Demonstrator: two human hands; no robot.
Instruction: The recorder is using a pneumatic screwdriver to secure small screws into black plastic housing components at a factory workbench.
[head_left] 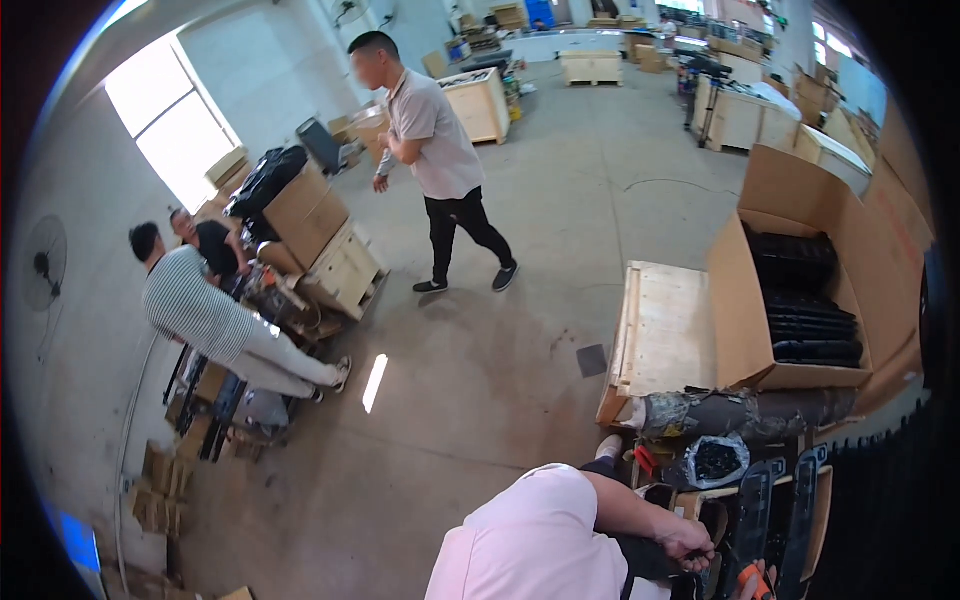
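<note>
Long black flat parts point(752, 515) stand in a row just ahead of the hands, at the near end of the wooden surface point(665, 325). The left hand point(690, 545) is curled over the dark edge next to them, knuckles up, though what it grips is hard to tell. The right hand point(757, 580) shows only partly at the lower edge, closed around something orange point(750, 578). Beyond the hands sits an open cardboard box point(745, 320) stacked with black pieces, and a dark roll point(740, 412) lies before it.
</note>
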